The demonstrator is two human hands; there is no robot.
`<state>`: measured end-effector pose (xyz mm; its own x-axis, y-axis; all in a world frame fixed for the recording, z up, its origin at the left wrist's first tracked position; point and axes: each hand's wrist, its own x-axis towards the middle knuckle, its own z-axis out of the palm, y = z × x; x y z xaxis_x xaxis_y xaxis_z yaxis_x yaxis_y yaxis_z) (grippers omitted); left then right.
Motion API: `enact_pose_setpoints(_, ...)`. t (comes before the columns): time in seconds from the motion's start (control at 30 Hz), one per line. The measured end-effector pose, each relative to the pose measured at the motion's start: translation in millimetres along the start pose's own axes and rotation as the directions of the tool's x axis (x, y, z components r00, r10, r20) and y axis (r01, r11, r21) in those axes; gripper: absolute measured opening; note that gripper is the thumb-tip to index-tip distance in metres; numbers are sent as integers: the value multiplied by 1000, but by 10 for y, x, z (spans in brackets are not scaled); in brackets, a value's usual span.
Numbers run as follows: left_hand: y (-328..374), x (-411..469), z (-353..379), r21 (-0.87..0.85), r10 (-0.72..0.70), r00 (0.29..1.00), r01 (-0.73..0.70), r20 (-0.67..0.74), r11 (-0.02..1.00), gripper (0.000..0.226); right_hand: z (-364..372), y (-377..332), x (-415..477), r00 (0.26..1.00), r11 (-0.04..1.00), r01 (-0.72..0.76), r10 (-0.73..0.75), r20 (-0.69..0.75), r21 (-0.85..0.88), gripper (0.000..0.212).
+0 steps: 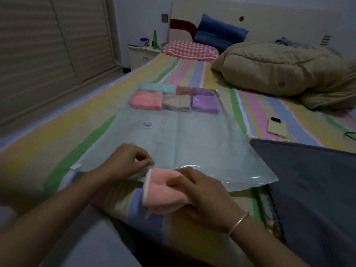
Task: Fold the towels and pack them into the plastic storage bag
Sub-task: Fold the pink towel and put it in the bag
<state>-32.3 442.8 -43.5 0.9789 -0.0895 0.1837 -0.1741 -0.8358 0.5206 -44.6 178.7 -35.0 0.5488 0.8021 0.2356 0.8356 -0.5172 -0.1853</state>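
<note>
A clear plastic storage bag (192, 139) lies flat on the striped bed, its opening toward me. At its far end sit several folded towels, among them a pink one (146, 100), a beige one (176, 102) and a purple one (206, 103). My left hand (129, 160) pinches the near edge of the bag at the opening. My right hand (204, 193) grips a folded pink towel (159, 191) right at the bag's mouth. A round white valve (147, 124) shows on the bag.
A dark blue cloth (308, 189) lies at my right. A phone (277, 127) rests on the striped sheet (57, 135) beyond it. A tan quilt (279, 72) is heaped at the far right, pillows at the headboard, a nightstand with bottles beside the bed.
</note>
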Motion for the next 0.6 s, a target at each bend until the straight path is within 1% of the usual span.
enact_pose_setpoints(0.07,41,-27,-88,-74,3,993,-12,-114,997,28,-103,-45,59,990,1000,6,-4,-142,12,57)
enact_pose_setpoints(0.1,74,-34,-140,-103,13,985,-31,-172,994,26,-156,-66,118,983,1000,-4,8,-184,19,59)
enact_pose_setpoints(0.13,118,-37,-193,-122,23,975,-51,-219,991,24,-200,-87,190,981,1000,-16,20,-191,25,60)
enact_pose_setpoints(0.2,181,-24,-279,-141,38,959,-80,-281,987,31,-250,-99,356,993,998,-40,44,-109,40,57)
enact_pose_setpoints(0.27,226,-4,-346,-114,62,940,-106,-335,988,33,-272,-85,500,998,997,-63,64,-19,52,54)
enact_pose_setpoints(0.3,237,6,-376,-113,69,931,-116,-359,987,28,-270,-66,552,998,998,-59,58,15,33,52)
enact_pose_setpoints(0.37,260,26,-433,-168,45,917,-120,-396,979,15,-246,-63,613,995,998,-62,64,77,-32,49)
enact_pose_setpoints(0.4,280,35,-461,-202,31,914,-122,-405,972,12,-226,-72,645,991,994,-97,102,84,-60,48)
enact_pose_setpoints(0.47,347,52,-519,-246,34,918,-141,-395,959,11,-179,-60,777,976,975,-214,216,34,-68,43)
enact_pose_setpoints(0.5,388,63,-552,-253,50,922,-157,-385,955,11,-158,-32,872,961,961,-277,277,21,-6,39)
enact_pose_setpoints(0.57,461,98,-618,-259,75,929,-178,-361,949,12,-99,98,1126,923,903,-384,377,75,191,33)
enact_pose_setpoints(0.6,491,114,-647,-269,78,933,-180,-351,946,11,-33,204,1271,900,874,-436,420,115,217,30)
